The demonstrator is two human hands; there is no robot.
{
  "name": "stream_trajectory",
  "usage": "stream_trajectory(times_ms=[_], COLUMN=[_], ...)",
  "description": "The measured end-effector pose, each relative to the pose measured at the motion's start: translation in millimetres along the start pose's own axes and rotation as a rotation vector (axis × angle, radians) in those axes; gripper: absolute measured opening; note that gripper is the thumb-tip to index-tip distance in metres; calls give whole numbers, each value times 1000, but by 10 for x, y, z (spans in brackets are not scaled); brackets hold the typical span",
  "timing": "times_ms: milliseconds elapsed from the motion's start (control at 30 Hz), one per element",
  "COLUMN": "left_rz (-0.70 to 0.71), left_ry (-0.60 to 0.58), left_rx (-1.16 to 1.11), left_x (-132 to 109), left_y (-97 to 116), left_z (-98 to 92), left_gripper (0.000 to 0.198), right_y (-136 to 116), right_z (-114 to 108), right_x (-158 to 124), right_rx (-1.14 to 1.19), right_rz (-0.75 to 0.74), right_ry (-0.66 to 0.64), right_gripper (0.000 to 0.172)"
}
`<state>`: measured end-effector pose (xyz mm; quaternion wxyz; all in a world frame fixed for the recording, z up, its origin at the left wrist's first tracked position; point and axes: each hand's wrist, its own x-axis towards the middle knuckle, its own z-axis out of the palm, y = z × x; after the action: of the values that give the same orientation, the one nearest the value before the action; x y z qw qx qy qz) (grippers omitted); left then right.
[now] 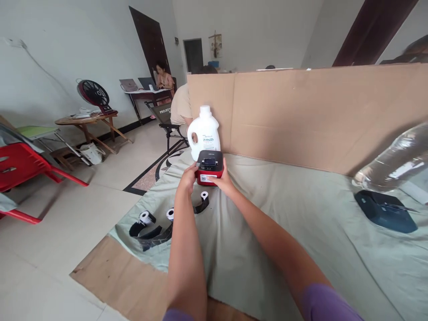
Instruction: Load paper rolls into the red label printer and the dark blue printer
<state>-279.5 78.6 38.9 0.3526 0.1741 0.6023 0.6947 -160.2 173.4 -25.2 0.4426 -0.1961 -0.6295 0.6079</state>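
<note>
Both my hands are around a small red and black label printer (210, 161), one at each side. My left hand (189, 177) grips its left edge, and my right hand (224, 178) wraps its right side with the thumb across the front, by a white sticker. Just behind the printer stands a white detergent jug (205, 129) with a handle. Nearer to me lie a black and white roll (204, 196) with a black strip trailing, another roll (170, 214) partly hidden by my left forearm, and a third roll (146, 217) with loose black strip.
A grey-green cloth (261, 249) covers the work surface, with a brown board edge (107, 276) at front left. A tall cardboard panel (294, 120) rises behind. At right are a dark flat device (384, 211) and a plastic-wrapped bundle (397, 156). A red chair (26, 165) stands left.
</note>
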Motion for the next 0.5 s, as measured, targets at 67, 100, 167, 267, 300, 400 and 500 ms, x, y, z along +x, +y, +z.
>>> stream_trajectory(times_ms=[67,100,167,267,300,400,500], left_rz=[21,42,105,226,277,421,434], left_ry=[-43,-83,-211,-423,-477,-580,-617], left_rx=[60,85,127,205,224,221,148], left_x=[-99,-176,-399,-889,-1079,-1621,-1989], left_y=[55,77,87,-37,-119,-459,-849], left_z=[246,406,778,1358,1527,1876,1965], left_gripper=[45,46,49,56,59,67,65], right_y=[-130,-225,-464,-879,-1011,-1323,-1449], right_z=[-166,-294,-635,-1290,-1514,-2072,-2356], right_x=[-77,-134,-295,-680,-842,-1356,-1784], right_rx=[74,89,87,26,-2,-97,-245], right_rz=[11,17,1,-66,-87,-94,-98], right_ry=[63,94,164,287,309,357,383], right_gripper=[142,143,140,134,134,131,129])
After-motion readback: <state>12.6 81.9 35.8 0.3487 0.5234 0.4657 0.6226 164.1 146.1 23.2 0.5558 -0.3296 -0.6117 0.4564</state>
